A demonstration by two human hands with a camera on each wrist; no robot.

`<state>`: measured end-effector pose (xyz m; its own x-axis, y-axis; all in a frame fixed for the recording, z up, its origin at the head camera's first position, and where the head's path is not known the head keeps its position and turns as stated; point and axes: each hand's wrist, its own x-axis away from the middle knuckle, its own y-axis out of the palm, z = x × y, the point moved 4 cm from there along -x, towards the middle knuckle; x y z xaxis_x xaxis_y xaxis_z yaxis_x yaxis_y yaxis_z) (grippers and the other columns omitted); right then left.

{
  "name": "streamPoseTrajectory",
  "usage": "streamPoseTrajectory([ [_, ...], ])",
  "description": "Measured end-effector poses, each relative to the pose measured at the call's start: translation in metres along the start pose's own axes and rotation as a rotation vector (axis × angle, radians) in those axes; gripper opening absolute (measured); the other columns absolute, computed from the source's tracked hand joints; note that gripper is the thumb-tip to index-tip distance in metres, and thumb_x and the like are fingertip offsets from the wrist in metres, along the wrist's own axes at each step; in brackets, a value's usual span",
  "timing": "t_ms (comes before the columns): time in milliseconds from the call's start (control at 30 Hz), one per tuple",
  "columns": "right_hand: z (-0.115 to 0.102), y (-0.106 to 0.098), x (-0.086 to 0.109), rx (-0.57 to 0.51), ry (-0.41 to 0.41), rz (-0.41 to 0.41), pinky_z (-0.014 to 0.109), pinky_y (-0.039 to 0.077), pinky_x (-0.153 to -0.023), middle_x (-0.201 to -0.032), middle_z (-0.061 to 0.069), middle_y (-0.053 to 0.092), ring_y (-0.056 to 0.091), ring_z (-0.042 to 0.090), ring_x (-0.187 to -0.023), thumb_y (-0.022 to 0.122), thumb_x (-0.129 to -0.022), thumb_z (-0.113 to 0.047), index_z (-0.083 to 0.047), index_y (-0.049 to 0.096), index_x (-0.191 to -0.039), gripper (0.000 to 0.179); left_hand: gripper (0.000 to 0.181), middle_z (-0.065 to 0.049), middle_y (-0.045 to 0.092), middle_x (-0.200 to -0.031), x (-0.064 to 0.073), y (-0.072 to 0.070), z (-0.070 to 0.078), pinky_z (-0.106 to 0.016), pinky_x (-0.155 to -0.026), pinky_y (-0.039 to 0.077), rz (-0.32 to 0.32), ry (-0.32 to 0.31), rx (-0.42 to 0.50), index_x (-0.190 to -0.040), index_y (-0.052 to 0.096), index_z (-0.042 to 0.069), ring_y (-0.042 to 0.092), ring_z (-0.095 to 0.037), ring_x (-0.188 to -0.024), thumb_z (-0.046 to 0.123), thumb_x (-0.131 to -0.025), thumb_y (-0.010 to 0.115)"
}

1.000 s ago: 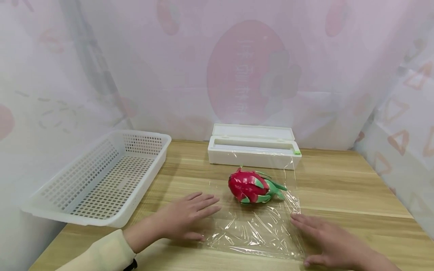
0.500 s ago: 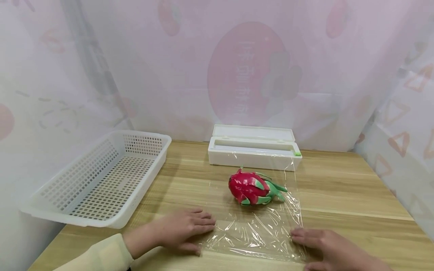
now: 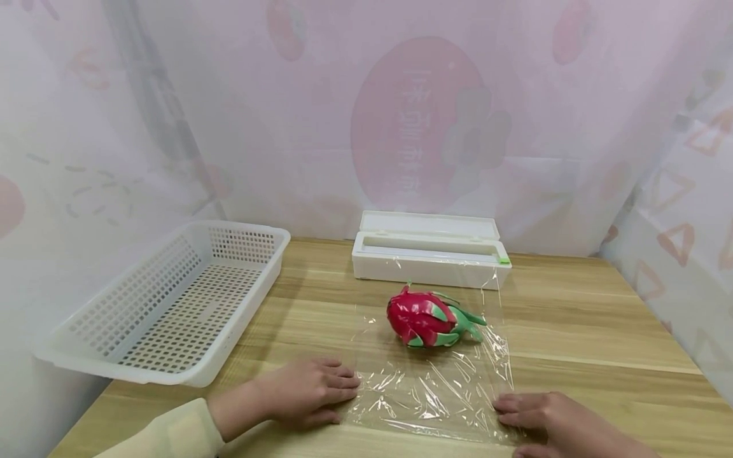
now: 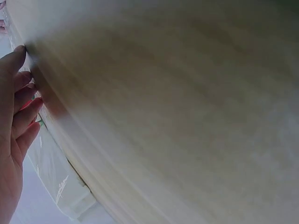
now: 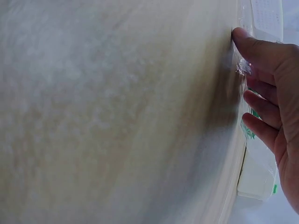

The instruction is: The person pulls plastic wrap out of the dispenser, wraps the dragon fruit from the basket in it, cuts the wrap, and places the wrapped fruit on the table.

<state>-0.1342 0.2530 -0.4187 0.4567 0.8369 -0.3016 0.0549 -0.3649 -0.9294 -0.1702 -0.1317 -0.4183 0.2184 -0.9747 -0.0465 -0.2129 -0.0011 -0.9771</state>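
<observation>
A red dragon fruit (image 3: 420, 316) with green scales lies on a sheet of clear plastic wrap (image 3: 409, 397), which is drawn out over the wooden table from a white wrap dispenser (image 3: 432, 272). At the wrap's left front edge, my left hand (image 3: 309, 391) rests with relaxed fingers touching the table. My right hand (image 3: 558, 423) touches the right front corner of the wrap, its fingers loosely bent. In the left wrist view the left fingertips (image 4: 33, 103) meet the tabletop. The right thumb (image 5: 254, 46) presses down beside the wrap in the right wrist view.
On the left stands a white perforated basket (image 3: 243, 318). The dispenser's lid (image 3: 428, 224) is raised, and a green cutter slider (image 3: 504, 260) sits at its right end. Printed cloth (image 3: 321, 127) hangs behind and along both sides of the wooden table (image 3: 590, 331).
Both hands have moved toward the table's front edge, sliding along the sides of the wrap to its front corners. The dragon fruit, dispenser and basket stay in place.
</observation>
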Motion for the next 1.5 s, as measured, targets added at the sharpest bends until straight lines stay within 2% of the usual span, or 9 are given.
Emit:
streamPoseTrajectory([
  [100,0.000,0.000,0.000,-0.005,-0.023,0.015,0.011,0.037,-0.096,-0.121,0.004,0.066,0.064,0.021,-0.109,0.074,-0.087,-0.031,-0.010,0.071,-0.117,0.038,0.042,-0.002,0.061,-0.130,0.000,0.000,0.001,-0.036,-0.102,0.042,0.018,0.005,-0.020,-0.127,0.065,0.012,0.055,-0.016,-0.121,0.040,-0.099,0.053],
  [300,0.000,0.001,-0.002,-0.007,-0.124,0.058,0.014,0.043,-0.092,-0.117,0.010,0.067,0.066,0.023,-0.106,0.077,-0.085,-0.023,-0.006,0.072,-0.114,0.034,0.033,-0.002,0.063,-0.127,-0.001,-0.001,0.003,-0.034,-0.100,0.044,0.048,0.025,-0.074,-0.123,0.068,0.013,0.058,-0.015,-0.117,0.031,-0.097,0.057],
  [567,0.002,0.004,-0.003,0.052,-0.236,0.084,0.019,0.048,-0.088,-0.114,0.009,0.068,0.066,0.021,-0.104,0.074,-0.088,-0.019,-0.007,0.074,-0.112,0.027,0.025,0.001,0.067,-0.119,-0.002,-0.001,0.005,-0.032,-0.093,0.048,0.101,0.040,-0.139,-0.113,0.073,0.015,0.062,-0.011,-0.111,0.027,-0.093,0.062],
  [767,0.000,0.001,-0.004,0.073,-0.220,0.069,0.020,0.049,-0.089,-0.115,0.006,0.069,0.066,0.020,-0.104,0.074,-0.087,-0.019,-0.012,0.076,-0.108,0.022,0.022,0.003,0.069,-0.114,-0.001,-0.002,0.004,-0.036,-0.093,0.049,0.147,0.030,-0.137,-0.108,0.074,0.017,0.064,-0.011,-0.105,0.028,-0.091,0.065],
  [933,-0.001,-0.004,-0.004,0.086,-0.180,0.102,0.021,0.049,-0.089,-0.114,0.003,0.069,0.067,0.019,-0.101,0.077,-0.084,-0.019,-0.015,0.075,-0.109,0.026,0.021,0.003,0.070,-0.109,0.001,-0.007,0.003,-0.039,-0.091,0.050,0.202,0.024,-0.131,-0.106,0.074,0.018,0.066,-0.011,-0.101,0.028,-0.089,0.067],
  [1167,-0.001,-0.015,-0.006,0.116,-0.134,0.220,0.021,0.051,-0.085,-0.108,0.004,0.071,0.069,0.016,-0.096,0.078,-0.083,-0.018,-0.011,0.074,-0.110,0.029,0.019,0.003,0.072,-0.106,0.002,-0.018,-0.005,-0.039,-0.089,0.052,0.284,0.032,-0.156,-0.102,0.074,0.017,0.067,-0.012,-0.097,0.026,-0.087,0.068],
  [1300,0.001,-0.021,-0.006,0.146,-0.097,0.262,0.020,0.050,-0.085,-0.107,0.004,0.071,0.069,0.015,-0.094,0.073,-0.088,-0.024,-0.012,0.076,-0.105,0.021,0.019,0.001,0.072,-0.105,0.004,-0.024,-0.010,-0.038,-0.088,0.052,0.328,0.032,-0.146,-0.103,0.074,0.014,0.067,-0.013,-0.097,0.023,-0.093,0.062],
  [1500,0.003,-0.032,-0.011,0.209,-0.193,0.420,0.021,0.052,-0.082,-0.105,0.004,0.071,0.070,0.018,-0.087,0.055,-0.100,-0.028,-0.009,0.077,-0.098,0.030,0.032,-0.002,0.072,-0.104,0.006,-0.035,-0.018,-0.040,-0.086,0.053,0.425,0.008,-0.116,-0.104,0.074,0.009,0.068,-0.014,-0.096,0.021,-0.101,0.045],
])
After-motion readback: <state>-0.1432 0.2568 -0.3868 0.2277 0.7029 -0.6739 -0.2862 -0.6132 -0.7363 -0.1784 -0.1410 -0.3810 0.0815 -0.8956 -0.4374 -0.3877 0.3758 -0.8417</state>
